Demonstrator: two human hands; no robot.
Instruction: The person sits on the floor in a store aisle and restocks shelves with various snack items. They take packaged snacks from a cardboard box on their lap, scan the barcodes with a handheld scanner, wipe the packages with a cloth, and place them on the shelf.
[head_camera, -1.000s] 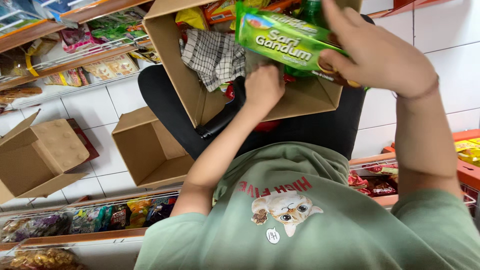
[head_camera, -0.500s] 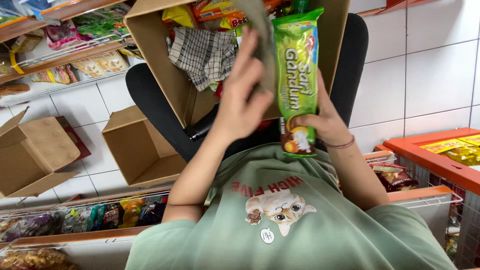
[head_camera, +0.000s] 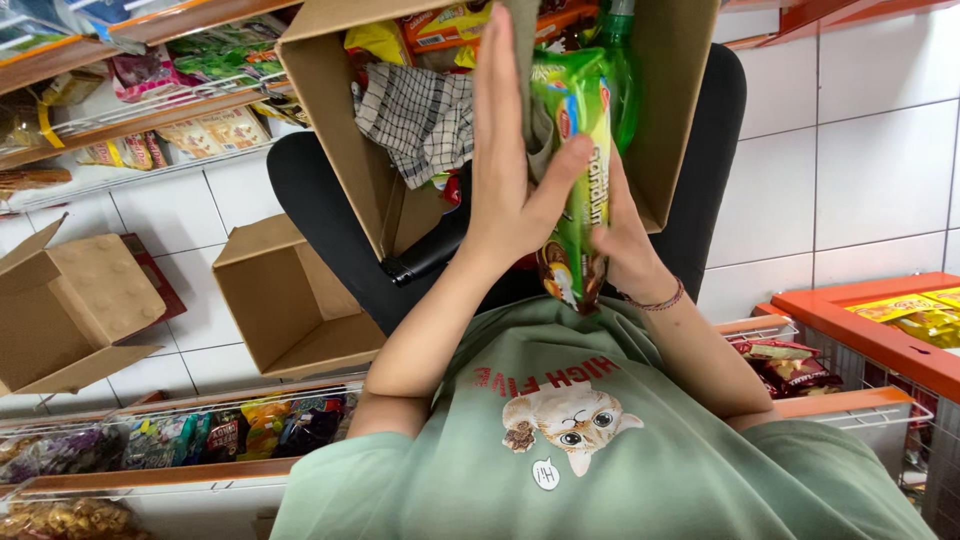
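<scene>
A long green biscuit packet (head_camera: 578, 140) stands upright over my lap, edge-on to me. My right hand (head_camera: 625, 240) grips it from behind near its lower end. My left hand (head_camera: 505, 190) lies flat along its other side, fingers stretched upward and thumb across the front, pressing a grey cloth (head_camera: 523, 60) against the wrapper. Behind both hands an open cardboard box (head_camera: 340, 120) rests on my black-clad legs. It holds a checked cloth (head_camera: 420, 110), a green bottle (head_camera: 622, 70) and orange and yellow snack packs (head_camera: 440, 25).
Two empty cardboard boxes (head_camera: 290, 300) (head_camera: 70, 310) lie open on the white tiled floor at left. Wire shelves of snack bags (head_camera: 150, 120) run along the upper left and another shelf (head_camera: 200, 430) along the lower left. An orange shelf (head_camera: 880, 320) with packets stands at right.
The packet swung from lying across the box to upright, then turned edge-on. My left hand came up with the grey cloth and now lies flat against the packet.
</scene>
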